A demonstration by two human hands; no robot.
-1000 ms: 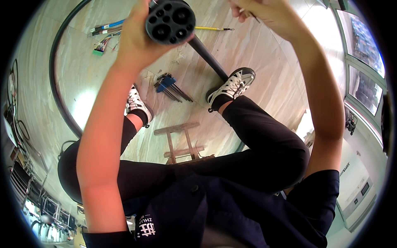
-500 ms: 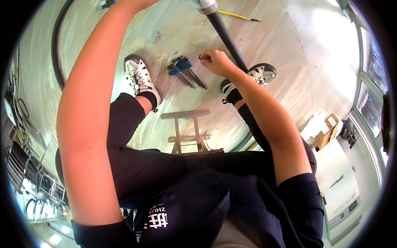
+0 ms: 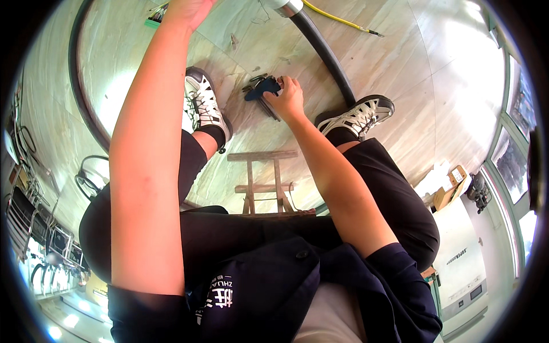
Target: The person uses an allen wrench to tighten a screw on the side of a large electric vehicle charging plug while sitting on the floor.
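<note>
My right hand (image 3: 286,98) is low over the floor, fingers curled on the blue holder (image 3: 257,91) of a hex key set, whose dark keys point toward me. My left hand (image 3: 191,12) reaches to the top edge; its fingers are out of frame, so what they hold is hidden. To its right, a thick black cable (image 3: 320,46) ends in a silver fitting (image 3: 286,8), cut off by the edge. A yellow lead (image 3: 343,22) lies beside that, and a green connector (image 3: 153,22) is partly behind my left arm.
My shoes (image 3: 357,114) flank the hex keys. A wooden stool (image 3: 263,188) is beneath my legs. A black cable (image 3: 77,86) curves along the left. Metal chairs (image 3: 40,240) stand far left; boxes (image 3: 452,183), a white cabinet (image 3: 457,257) and windows (image 3: 509,160) are right.
My right hand has come down from the upper right onto the hex key set. My left hand has moved up out of frame, and the black end piece it held is no longer visible.
</note>
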